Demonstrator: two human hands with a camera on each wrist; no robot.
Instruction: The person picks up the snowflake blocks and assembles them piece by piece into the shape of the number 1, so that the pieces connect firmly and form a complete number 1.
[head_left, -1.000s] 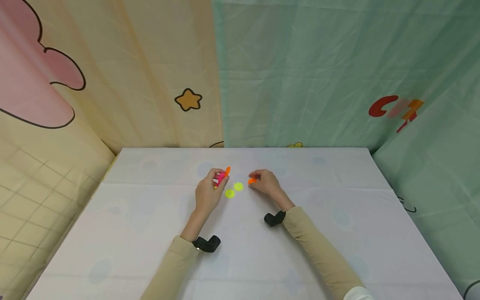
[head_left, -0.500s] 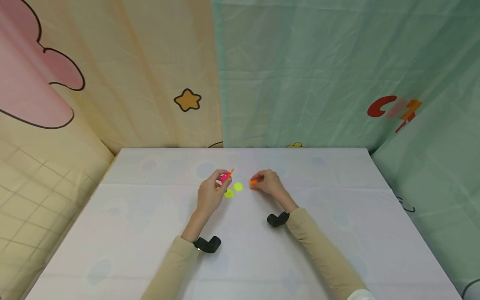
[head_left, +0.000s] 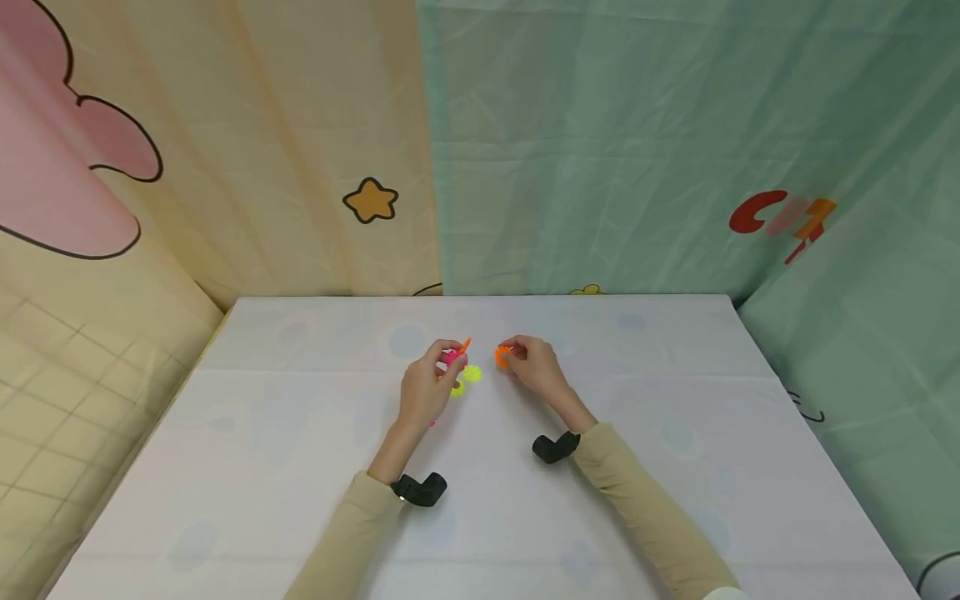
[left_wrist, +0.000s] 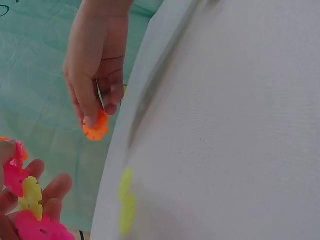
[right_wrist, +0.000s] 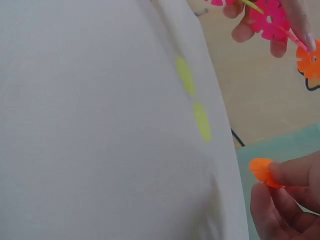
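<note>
My left hand (head_left: 422,390) grips a joined chain of notched, flower-shaped plastic discs. In the left wrist view a pink disc (left_wrist: 42,227), a yellow disc (left_wrist: 31,195) and another pink disc (left_wrist: 15,177) show in the chain. At its far end an orange disc (right_wrist: 309,60) sticks out past the fingers. My right hand (head_left: 538,367) pinches a single orange disc (right_wrist: 261,169) between thumb and fingertips, apart from the chain. Between and below the hands, two yellow discs (head_left: 472,374) lie flat on the table, one partly hidden by my left fingers.
A white cloth (head_left: 480,517) with pale spots covers the table. Printed curtains (head_left: 637,150) hang behind and beside it. Each wrist wears a black camera (head_left: 557,447).
My left hand has shifted slightly right, bringing the chain nearer the other hand. The orange disc in my right hand has turned to show more of its face in the head view.
</note>
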